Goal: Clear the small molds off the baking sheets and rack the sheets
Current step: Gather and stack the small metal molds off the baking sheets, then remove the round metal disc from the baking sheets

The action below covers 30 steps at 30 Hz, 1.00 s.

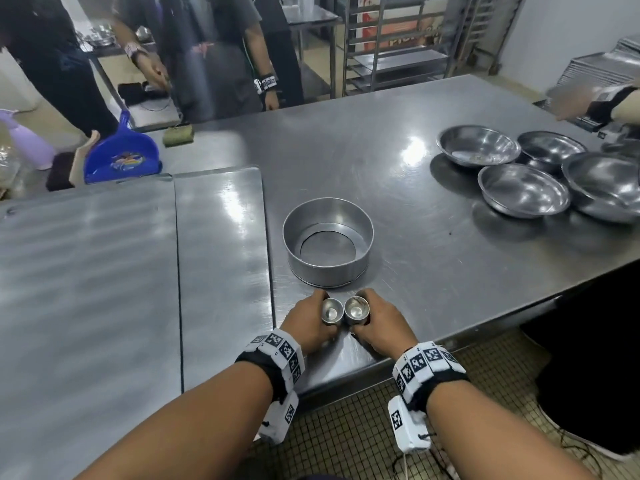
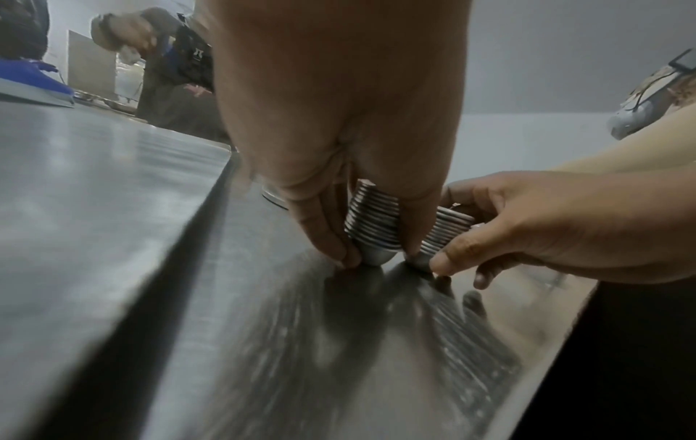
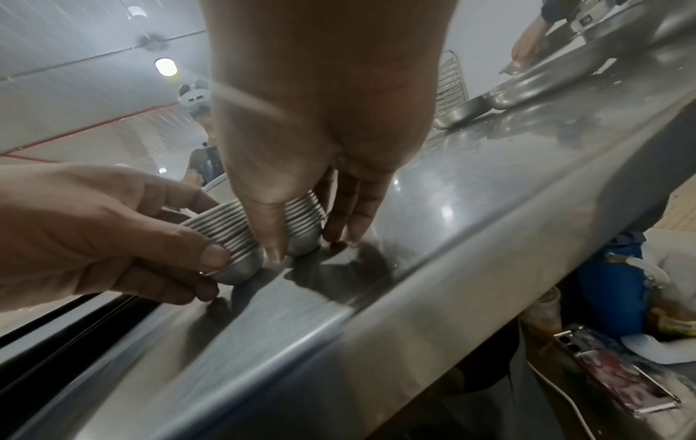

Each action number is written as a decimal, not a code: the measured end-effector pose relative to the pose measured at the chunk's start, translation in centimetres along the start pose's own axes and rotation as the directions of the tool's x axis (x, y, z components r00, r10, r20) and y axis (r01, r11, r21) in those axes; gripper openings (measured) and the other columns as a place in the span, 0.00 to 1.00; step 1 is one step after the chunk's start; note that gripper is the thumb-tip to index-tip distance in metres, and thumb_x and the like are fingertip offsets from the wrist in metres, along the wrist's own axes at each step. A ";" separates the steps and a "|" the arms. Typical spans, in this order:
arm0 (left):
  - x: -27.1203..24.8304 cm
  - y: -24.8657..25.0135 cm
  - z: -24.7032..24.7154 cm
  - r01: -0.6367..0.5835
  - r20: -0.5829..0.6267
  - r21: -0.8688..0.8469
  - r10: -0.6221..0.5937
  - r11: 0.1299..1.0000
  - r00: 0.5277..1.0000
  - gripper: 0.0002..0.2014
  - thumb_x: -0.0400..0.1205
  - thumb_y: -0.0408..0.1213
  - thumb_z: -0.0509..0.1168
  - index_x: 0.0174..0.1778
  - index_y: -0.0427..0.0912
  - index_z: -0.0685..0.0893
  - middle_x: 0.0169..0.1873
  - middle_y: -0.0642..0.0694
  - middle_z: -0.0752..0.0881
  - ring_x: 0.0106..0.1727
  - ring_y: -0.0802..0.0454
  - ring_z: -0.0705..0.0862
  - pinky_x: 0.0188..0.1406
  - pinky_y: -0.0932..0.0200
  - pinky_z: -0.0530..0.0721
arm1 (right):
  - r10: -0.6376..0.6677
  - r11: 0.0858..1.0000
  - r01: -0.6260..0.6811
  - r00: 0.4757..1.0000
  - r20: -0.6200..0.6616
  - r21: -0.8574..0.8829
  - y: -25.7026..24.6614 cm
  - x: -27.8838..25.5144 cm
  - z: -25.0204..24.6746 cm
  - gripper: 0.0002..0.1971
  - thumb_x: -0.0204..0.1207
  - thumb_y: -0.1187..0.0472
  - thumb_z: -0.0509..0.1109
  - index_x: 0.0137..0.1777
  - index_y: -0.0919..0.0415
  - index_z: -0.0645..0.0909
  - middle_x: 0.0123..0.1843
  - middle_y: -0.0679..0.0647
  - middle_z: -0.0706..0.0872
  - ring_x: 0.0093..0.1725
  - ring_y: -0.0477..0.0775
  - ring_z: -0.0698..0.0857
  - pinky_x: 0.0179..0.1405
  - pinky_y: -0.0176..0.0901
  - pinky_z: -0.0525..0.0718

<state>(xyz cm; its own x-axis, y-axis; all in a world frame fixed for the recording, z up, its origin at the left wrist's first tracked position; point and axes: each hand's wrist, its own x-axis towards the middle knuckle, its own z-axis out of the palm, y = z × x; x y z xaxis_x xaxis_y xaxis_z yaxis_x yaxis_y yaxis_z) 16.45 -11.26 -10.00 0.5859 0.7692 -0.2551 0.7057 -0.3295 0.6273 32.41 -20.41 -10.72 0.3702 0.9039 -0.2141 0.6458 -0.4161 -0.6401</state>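
Note:
Two stacks of small nested metal molds stand side by side on the steel table [image 1: 398, 188] near its front edge. My left hand [image 1: 317, 322] grips the left stack [image 1: 331, 310], thumb and fingers down its ribbed sides [image 2: 373, 220]. My right hand [image 1: 372, 320] grips the right stack [image 1: 356, 308] the same way [image 3: 303, 214]. Both stacks rest with their round bottoms on the table. Two bare baking sheets lie to the left, a wide one [image 1: 86, 289] and a narrower one [image 1: 221, 258], edge to edge.
A round cake pan [image 1: 328, 242] sits just beyond my hands. Several steel bowls [image 1: 523, 190] crowd the right side. A blue dustpan [image 1: 123, 157] lies at the far left, a sheet rack [image 1: 398, 46] stands behind the table, and other people stand around it.

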 end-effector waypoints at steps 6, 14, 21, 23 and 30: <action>0.9 1.4 1.1 -0.032 0.011 -0.017 0.032 0.999 0.999 0.28 0.70 0.47 0.79 0.62 0.47 0.76 0.55 0.47 0.88 0.54 0.45 0.86 0.50 0.53 0.82 | 0.010 0.998 -0.010 1.000 0.004 0.065 1.7 0.2 -1.6 0.26 0.65 0.52 0.80 0.61 0.39 0.74 0.53 0.46 0.90 0.52 0.53 0.88 0.55 0.52 0.86; 1.8 2.8 2.1 -0.018 0.027 -0.046 0.020 0.999 0.999 0.25 0.70 0.48 0.79 0.56 0.49 0.75 0.50 0.48 0.88 0.51 0.47 0.87 0.48 0.53 0.84 | -0.002 1.000 0.000 0.999 0.043 0.027 3.0 0.8 -3.4 0.28 0.63 0.55 0.79 0.63 0.39 0.75 0.54 0.48 0.90 0.52 0.54 0.88 0.55 0.52 0.87; 2.0 2.7 2.5 -0.003 0.048 -0.051 0.005 0.999 0.999 0.31 0.69 0.43 0.81 0.65 0.48 0.74 0.56 0.46 0.88 0.56 0.46 0.87 0.53 0.54 0.84 | 0.012 1.000 -0.013 0.999 0.044 0.011 4.1 1.2 -3.8 0.30 0.63 0.58 0.81 0.62 0.38 0.74 0.55 0.46 0.90 0.52 0.52 0.88 0.56 0.52 0.87; 1.9 2.7 2.1 -0.014 0.079 -0.032 0.017 0.999 0.997 0.32 0.71 0.39 0.79 0.69 0.47 0.72 0.59 0.45 0.87 0.58 0.45 0.86 0.56 0.53 0.83 | 0.017 1.000 -0.016 0.996 0.083 -0.011 4.3 1.4 -4.2 0.32 0.65 0.58 0.82 0.65 0.39 0.73 0.58 0.46 0.89 0.55 0.52 0.87 0.59 0.51 0.86; 2.2 0.4 -2.1 -0.013 -0.218 0.036 0.021 0.999 0.976 0.20 0.81 0.44 0.68 0.68 0.47 0.75 0.65 0.43 0.81 0.60 0.42 0.84 0.60 0.46 0.83 | 0.082 0.984 -0.082 0.997 -0.010 -0.161 4.8 4.2 -7.7 0.22 0.80 0.64 0.68 0.72 0.47 0.75 0.71 0.56 0.82 0.64 0.59 0.84 0.65 0.51 0.81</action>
<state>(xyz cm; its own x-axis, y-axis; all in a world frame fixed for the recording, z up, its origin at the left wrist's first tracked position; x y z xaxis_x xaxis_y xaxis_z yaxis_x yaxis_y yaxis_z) 17.19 -8.59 -8.79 0.4996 0.8630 -0.0751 0.7117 -0.3594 0.6036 42.19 -19.34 -8.96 0.4285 0.8659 -0.2582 0.7122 -0.4995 -0.4932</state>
